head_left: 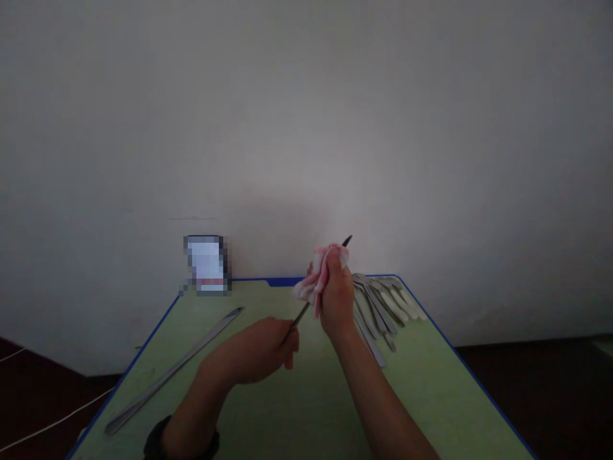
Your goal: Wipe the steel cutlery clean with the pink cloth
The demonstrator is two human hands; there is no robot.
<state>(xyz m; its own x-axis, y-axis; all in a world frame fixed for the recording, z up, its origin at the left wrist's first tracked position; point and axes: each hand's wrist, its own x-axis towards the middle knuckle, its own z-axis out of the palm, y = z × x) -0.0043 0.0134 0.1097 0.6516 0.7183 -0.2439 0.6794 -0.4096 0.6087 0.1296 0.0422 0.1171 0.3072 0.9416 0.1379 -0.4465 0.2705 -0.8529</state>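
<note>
Head view: the knife (300, 315) is clamped slantwise above the table (287, 421) by the left hand (263, 348), its upper part wrapped in cloth (314, 282) gripped by the right hand (338, 301); light, even pressure is advised.

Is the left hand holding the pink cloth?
No, the right hand holds the cloth, while the left hand grips a thin metal utensil.
</note>
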